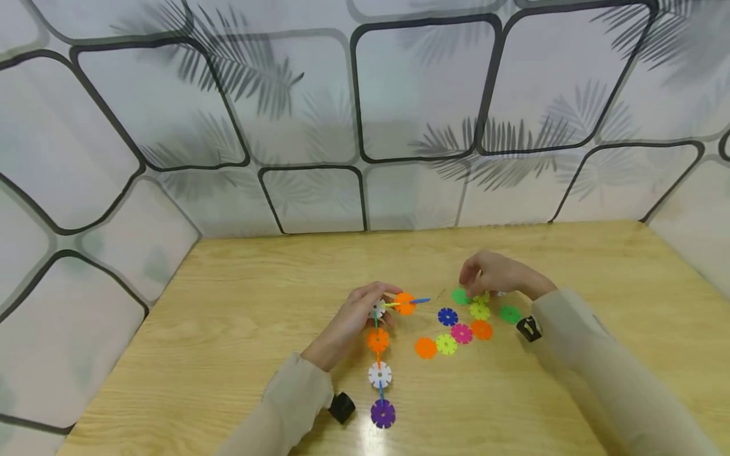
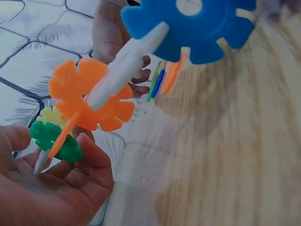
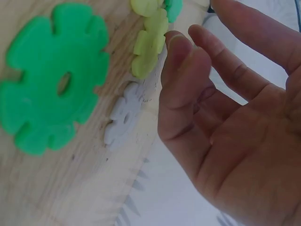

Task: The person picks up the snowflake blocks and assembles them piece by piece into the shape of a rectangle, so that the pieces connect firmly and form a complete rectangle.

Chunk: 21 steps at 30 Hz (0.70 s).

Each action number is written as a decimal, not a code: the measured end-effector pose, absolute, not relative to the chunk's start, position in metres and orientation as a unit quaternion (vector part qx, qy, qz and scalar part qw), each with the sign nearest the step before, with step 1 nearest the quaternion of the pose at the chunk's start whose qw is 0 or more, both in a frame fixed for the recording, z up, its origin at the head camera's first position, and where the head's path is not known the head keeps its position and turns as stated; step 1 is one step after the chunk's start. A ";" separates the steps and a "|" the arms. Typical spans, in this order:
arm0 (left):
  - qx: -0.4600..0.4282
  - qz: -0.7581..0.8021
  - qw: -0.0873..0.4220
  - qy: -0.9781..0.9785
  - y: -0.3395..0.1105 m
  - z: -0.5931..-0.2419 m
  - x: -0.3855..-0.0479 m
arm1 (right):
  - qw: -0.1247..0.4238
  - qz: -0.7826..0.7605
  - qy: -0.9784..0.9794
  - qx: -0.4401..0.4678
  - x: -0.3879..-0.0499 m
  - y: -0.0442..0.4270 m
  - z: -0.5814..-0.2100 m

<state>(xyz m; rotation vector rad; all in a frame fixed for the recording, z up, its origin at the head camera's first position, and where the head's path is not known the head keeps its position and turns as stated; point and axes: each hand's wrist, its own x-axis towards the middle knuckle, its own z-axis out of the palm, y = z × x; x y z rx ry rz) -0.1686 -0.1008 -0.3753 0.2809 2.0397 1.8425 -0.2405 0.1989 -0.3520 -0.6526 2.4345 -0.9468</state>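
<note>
My left hand grips a chain of interlocked notched discs near its bend, around a white disc and a green disc. From there the chain runs toward me through an orange disc and a white disc to a purple disc. A shorter arm goes right through an orange disc to a blue disc. Over the loose discs, my right hand has loosely bent fingers, with nothing visible between them. Near it are a yellow disc and a white disc.
Loose discs lie on the wooden table between and beside the hands: blue, pink, orange, yellow and green among them. A patterned covering stands behind the table.
</note>
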 end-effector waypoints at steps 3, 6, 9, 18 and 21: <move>0.098 0.657 0.186 0.724 -0.100 -0.375 -0.169 | 0.205 -0.320 0.889 -0.255 -0.240 0.197 -0.353; 0.096 0.658 0.185 0.723 -0.100 -0.374 -0.168 | 0.194 -0.301 0.894 -0.270 -0.238 0.195 -0.356; 0.096 0.659 0.186 0.722 -0.102 -0.374 -0.168 | 0.187 -0.288 0.897 -0.280 -0.239 0.192 -0.357; 0.097 0.665 0.188 0.716 -0.102 -0.373 -0.169 | 0.167 -0.275 0.906 -0.276 -0.239 0.189 -0.359; 0.095 0.669 0.187 0.713 -0.102 -0.373 -0.169 | 0.169 -0.278 0.907 -0.267 -0.239 0.187 -0.359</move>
